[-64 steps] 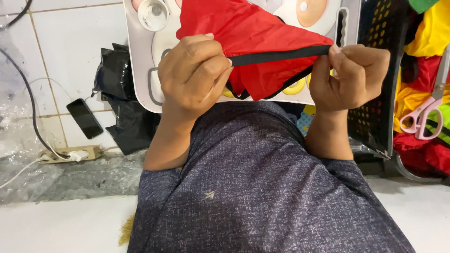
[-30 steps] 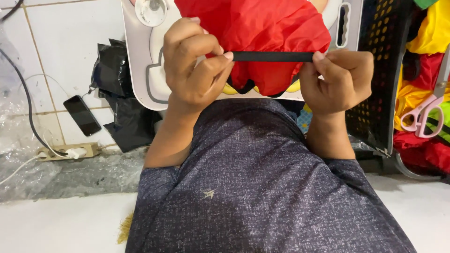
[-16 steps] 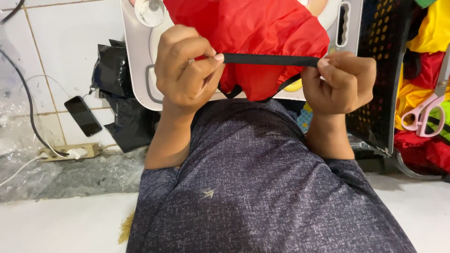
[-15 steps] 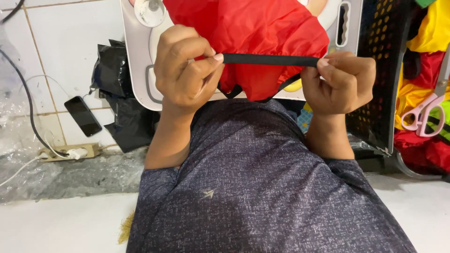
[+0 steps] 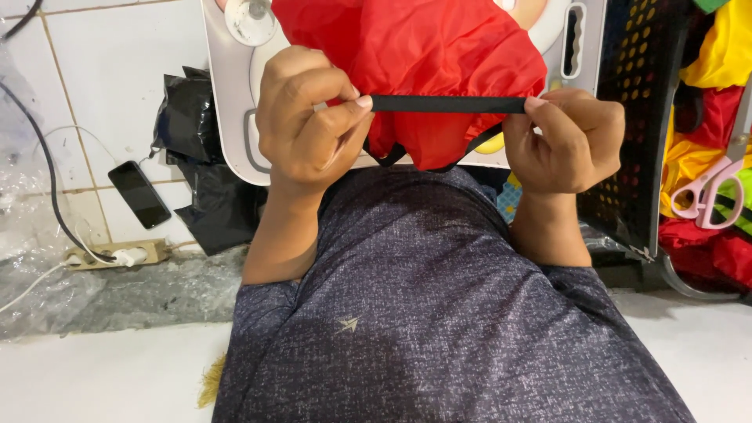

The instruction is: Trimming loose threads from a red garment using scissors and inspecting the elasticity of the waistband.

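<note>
- Black stretchy band point(image 5: 448, 104) is pinched at both ends. The left hand point(image 5: 307, 117) nips one end between thumb and first finger, and the right hand point(image 5: 565, 141) nips the other end the same way.
- Both hands' fingers point(image 5: 338, 110) are pressed together on the band, not spread.
- A moment ago the band sloped and looked short. Now it lies flat and straight between the hands, pulled longer and tight.
- That looks like the band being stretched out along the edge of the shiny red cloth point(image 5: 423, 63).
- The red cloth has bunched up more above the band and hangs a bit below it too.
- Behind the cloth sits a white plastic machine point(image 5: 227, 117).
- Off to the left, a black phone point(image 5: 139, 193) lies on the white tiled floor point(image 5: 102, 86). To the right, pink scissors point(image 5: 709, 200) rest by a black basket point(image 5: 634, 117) of bright cloth.
</note>
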